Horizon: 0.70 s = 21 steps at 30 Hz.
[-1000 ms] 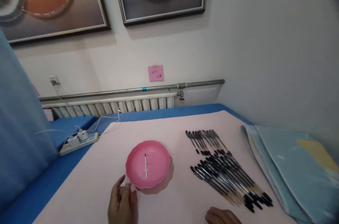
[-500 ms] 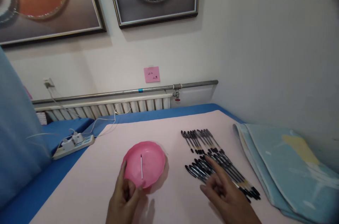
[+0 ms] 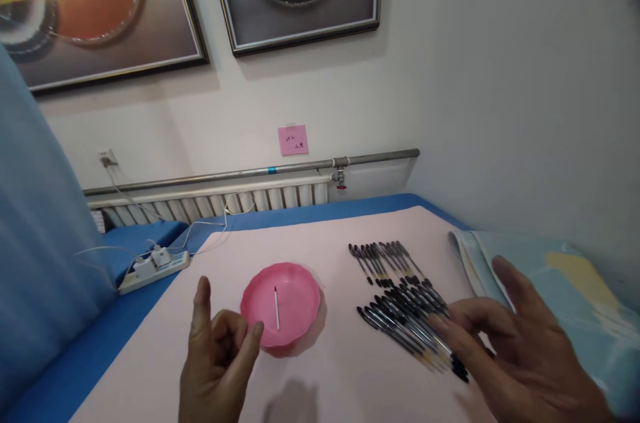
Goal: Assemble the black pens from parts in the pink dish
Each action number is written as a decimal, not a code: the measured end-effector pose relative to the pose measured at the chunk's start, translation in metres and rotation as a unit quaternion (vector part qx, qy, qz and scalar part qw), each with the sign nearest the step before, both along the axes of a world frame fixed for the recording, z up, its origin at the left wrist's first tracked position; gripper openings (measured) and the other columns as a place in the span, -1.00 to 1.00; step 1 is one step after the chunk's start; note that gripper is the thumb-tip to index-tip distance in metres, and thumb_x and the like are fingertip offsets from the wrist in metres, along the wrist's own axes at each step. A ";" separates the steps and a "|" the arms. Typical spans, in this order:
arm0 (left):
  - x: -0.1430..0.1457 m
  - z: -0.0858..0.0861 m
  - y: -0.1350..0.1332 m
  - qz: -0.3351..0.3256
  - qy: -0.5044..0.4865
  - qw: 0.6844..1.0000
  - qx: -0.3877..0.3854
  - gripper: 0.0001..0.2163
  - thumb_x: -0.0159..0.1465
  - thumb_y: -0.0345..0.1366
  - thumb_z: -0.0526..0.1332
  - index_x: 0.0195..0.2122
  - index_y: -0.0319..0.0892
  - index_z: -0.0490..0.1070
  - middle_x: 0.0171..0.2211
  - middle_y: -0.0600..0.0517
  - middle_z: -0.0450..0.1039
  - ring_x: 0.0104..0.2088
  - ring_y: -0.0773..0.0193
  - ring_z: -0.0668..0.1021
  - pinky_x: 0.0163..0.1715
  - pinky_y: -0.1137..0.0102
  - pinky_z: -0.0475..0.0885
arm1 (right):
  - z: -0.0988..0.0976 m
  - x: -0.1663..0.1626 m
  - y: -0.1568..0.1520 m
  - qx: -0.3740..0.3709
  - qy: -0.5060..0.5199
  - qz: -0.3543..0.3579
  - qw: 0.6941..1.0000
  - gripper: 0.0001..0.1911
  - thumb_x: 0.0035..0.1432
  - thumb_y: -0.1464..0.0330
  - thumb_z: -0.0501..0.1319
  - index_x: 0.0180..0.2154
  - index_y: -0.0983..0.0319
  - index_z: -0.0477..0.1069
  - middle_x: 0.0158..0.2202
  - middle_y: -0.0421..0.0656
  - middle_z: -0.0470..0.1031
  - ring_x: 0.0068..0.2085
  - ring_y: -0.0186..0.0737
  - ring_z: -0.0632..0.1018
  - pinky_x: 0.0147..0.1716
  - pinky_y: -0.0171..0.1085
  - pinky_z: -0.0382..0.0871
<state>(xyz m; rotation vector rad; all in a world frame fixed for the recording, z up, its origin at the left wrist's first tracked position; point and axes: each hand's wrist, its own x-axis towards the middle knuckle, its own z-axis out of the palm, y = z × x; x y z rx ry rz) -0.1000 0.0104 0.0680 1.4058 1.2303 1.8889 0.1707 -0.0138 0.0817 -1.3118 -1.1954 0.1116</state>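
My left hand (image 3: 215, 350) is raised in front of the pink scalloped plate (image 3: 305, 326), its index finger and thumb stretched out, the other fingers curled, with nothing in it. On the plate lies a thin white stick with a dark tip (image 3: 277, 310). Above the right end of the nearer row of black-capped pens (image 3: 400, 323) is my right hand (image 3: 515, 343). Its index finger points up, while the thumb and a bent finger come near each other; I see no object held between them. Part of that row is hidden behind this hand. Another row of pens (image 3: 385, 263) lies farther back.
Pink sheeting (image 3: 210, 370) covers the blue table (image 3: 320, 210). At right lies a folded light-blue cloth (image 3: 575, 316). A power strip (image 3: 155, 273) with plugs and white cables sits at left, beside a blue curtain (image 3: 40, 243). Behind are a radiator (image 3: 280, 198) and pipe (image 3: 240, 174).
My right hand has moved right and nearer, off the middle of the pens. My left hand has drawn left, away from the plate's rim. The whole view has shifted slightly.
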 end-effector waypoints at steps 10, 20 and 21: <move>0.002 -0.018 0.029 -0.067 -0.029 0.987 -0.141 -0.12 0.07 -0.19 0.33 0.32 0.08 -0.21 -0.59 0.26 0.18 -0.58 0.42 0.23 -0.53 0.54 0.19 | -0.021 0.019 0.027 -0.105 0.007 0.027 0.994 -0.19 0.12 0.16 0.17 0.32 0.14 -0.11 -0.52 -0.34 0.32 -0.49 -0.24 0.39 -0.37 -0.25 0.29; 0.003 -0.026 0.033 -0.056 0.003 0.987 -0.151 -0.13 0.07 -0.15 0.31 0.32 0.06 -0.20 -0.59 0.26 0.20 -0.58 0.42 0.27 -0.52 0.53 0.22 | -0.024 0.019 0.030 -0.094 -0.005 0.023 0.995 -0.25 0.14 0.23 0.15 0.31 0.14 -0.07 -0.54 -0.37 0.31 -0.51 -0.29 0.38 -0.39 -0.30 0.31; 0.001 -0.028 0.034 -0.053 0.016 0.987 -0.149 -0.14 0.08 -0.14 0.30 0.32 0.06 -0.19 -0.59 0.26 0.20 -0.58 0.42 0.28 -0.52 0.52 0.23 | -0.025 0.020 0.030 -0.102 -0.014 0.021 0.994 -0.27 0.15 0.24 0.14 0.30 0.14 -0.06 -0.54 -0.37 0.30 -0.51 -0.29 0.39 -0.41 -0.31 0.32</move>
